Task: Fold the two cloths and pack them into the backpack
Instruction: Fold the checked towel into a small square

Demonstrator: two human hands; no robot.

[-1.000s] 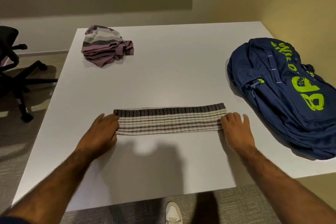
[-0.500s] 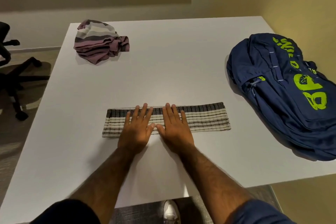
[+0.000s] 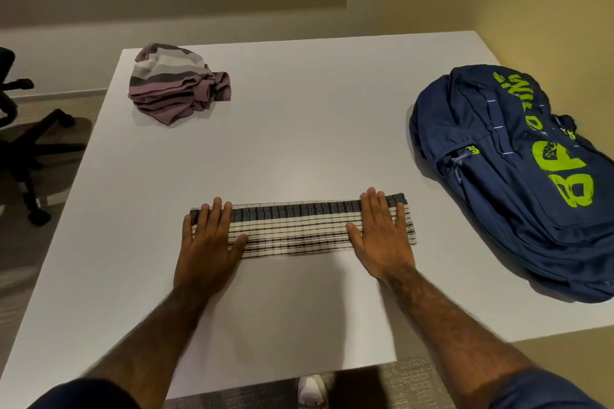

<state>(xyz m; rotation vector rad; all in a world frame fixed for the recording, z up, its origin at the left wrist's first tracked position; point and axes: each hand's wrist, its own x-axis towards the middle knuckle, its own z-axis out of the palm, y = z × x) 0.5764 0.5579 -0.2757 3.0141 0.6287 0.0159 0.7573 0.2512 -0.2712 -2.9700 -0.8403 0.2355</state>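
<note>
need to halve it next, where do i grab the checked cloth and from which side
Likely pinch the checked cloth at its right short end, coming from the right with the right hand. It is a flat left-to-right strip, so that end folds over while the left hand pins the other.

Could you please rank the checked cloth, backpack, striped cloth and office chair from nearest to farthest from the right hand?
1. Checked cloth, directly under the right hand.
2. Backpack, just to its right on the table.
3. Striped cloth, crumpled at the table's far left.
4. Office chair, off the table's left edge.
</note>
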